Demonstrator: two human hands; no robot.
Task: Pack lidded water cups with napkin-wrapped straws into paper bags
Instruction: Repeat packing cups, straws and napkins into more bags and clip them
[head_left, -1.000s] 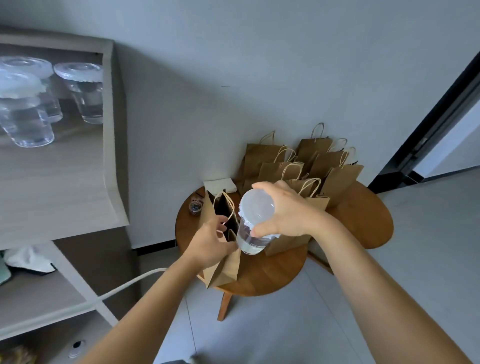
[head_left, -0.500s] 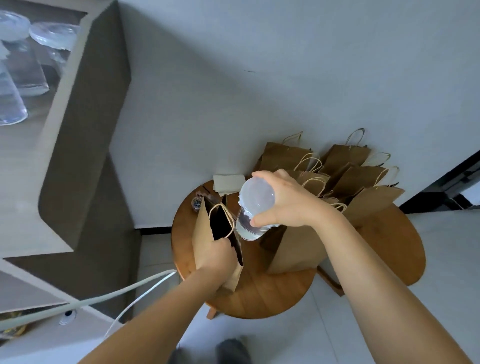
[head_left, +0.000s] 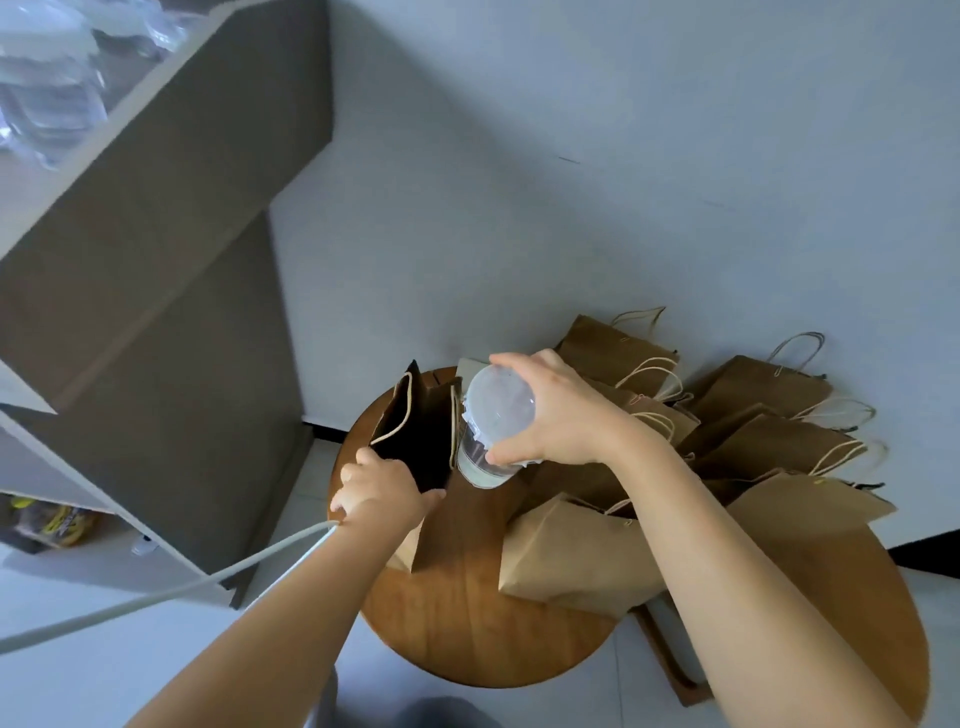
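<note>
Gripping a lidded water cup from above: right hand, fingers curled round the domed lid and rim, thumb low on the near side, white napkin edge showing under the lid at the left and beneath the palm. Tilted slightly, water in the bottom, held in the air just right of the mouth of the open paper bag, not yet inside it. Pinching the near edge of that bag's mouth: left hand, fingers folded over the paper, thumb toward the cup, keeping the dark opening spread wide. Standing upright on the left part of the round wooden bench, twine handles hanging at each side of the opening.

Crowded to the right and behind the cup: a cluster of other brown paper bags with pale rope handles, some leaning, one lying nearest the right forearm. Partly hidden behind the cup, a pale flat thing on the bench, too covered to name. Running under the left wrist toward the lower left, a white cable. At upper left, blurred clear cups on a grey shelf unit. Behind everything, a plain grey wall.
</note>
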